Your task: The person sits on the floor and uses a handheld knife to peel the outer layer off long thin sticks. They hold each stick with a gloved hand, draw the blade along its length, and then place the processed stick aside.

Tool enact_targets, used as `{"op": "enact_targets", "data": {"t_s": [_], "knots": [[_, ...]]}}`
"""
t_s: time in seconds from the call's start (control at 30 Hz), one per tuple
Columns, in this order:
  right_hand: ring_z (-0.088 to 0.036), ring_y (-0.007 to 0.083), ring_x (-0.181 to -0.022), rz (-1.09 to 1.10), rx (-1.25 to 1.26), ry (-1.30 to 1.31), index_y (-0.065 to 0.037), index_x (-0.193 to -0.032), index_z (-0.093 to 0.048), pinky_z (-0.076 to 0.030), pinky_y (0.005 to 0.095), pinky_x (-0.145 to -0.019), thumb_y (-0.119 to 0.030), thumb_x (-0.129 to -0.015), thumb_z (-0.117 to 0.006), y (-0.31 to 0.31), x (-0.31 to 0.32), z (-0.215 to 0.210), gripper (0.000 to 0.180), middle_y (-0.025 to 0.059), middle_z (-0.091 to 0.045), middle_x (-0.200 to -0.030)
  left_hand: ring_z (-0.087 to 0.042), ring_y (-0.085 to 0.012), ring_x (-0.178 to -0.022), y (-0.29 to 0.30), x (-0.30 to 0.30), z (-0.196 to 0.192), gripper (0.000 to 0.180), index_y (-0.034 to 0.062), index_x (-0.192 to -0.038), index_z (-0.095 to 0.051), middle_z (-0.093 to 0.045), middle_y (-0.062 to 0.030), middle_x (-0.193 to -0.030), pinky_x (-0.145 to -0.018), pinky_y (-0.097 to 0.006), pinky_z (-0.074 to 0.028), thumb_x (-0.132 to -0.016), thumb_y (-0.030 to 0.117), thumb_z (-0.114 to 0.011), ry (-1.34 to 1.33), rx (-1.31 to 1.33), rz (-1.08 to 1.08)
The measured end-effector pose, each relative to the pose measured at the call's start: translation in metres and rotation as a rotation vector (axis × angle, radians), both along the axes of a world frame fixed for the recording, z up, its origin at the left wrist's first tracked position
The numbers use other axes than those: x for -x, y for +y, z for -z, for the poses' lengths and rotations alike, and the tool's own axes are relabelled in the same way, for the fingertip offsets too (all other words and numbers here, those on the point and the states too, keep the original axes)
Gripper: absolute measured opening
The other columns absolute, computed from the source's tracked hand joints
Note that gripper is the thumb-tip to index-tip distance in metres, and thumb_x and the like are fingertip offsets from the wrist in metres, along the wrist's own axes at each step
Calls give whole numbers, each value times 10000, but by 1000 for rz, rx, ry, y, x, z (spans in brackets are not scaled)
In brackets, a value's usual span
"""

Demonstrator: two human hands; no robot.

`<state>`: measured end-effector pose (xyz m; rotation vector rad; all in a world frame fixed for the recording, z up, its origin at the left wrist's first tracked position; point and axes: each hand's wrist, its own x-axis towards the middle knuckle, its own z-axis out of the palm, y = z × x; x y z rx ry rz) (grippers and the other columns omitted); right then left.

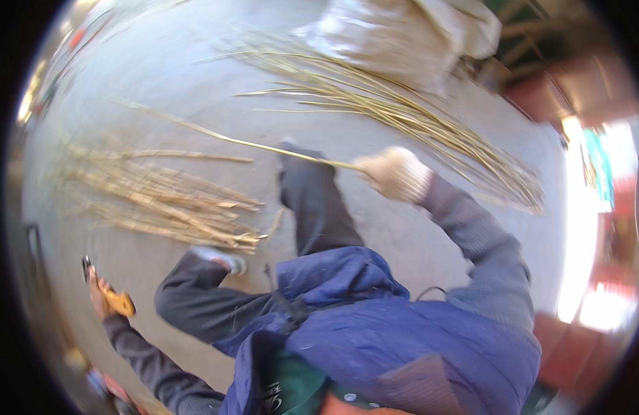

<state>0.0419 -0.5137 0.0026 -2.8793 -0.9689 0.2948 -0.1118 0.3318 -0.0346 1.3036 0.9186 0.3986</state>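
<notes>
My right hand, in a pale knitted glove, is closed round one end of a long thin stalk. The stalk reaches out to the left, across my outstretched leg. Off to the far left, my left hand grips a tool with a yellow-orange handle and a dark metal end; its exact kind is too blurred to tell. Beyond my right hand lies a spread of long greenish-yellow stalks on the floor. Shorter split tan pieces lie in a bundle on the left, between the two hands.
A large whitish sack stands at the back, next to the long stalks. My legs stretch over the grey concrete floor. Reddish panels and a bright opening are at the right.
</notes>
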Motion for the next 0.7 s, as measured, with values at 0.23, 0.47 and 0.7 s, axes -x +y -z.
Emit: {"op": "enact_targets", "data": {"t_s": [0.23,0.47,0.7], "knots": [[-751,279,-736,-24,-156,-359,-122,-932,-653,-580,410,-602,-171,-914,-645,38,-83,33,53,80,-718,-789,-400,-9,-511,-173,-84,30,208,198,-1129,-692,-450,102,-691,-446,-179,-348,-1047,387,-724,46,157,330],[-788,328,-880,-9,-160,-90,-103,-1080,-724,-608,460,-699,-150,-871,-691,115,-105,41,216,125,-797,-955,-447,-34,-510,-234,-119,50,234,192,-1152,-695,-494,80,-694,-449,-182,-379,-1066,409,-687,171,106,449],[-782,322,-878,-59,-222,-45,-127,-1105,-721,-610,469,-704,-209,-934,-654,161,-158,55,201,113,-795,-956,-400,-38,-546,-199,-110,93,311,193,-1338,-689,-420,87,-724,-478,-193,-349,-1084,370,-661,191,182,455]]}}
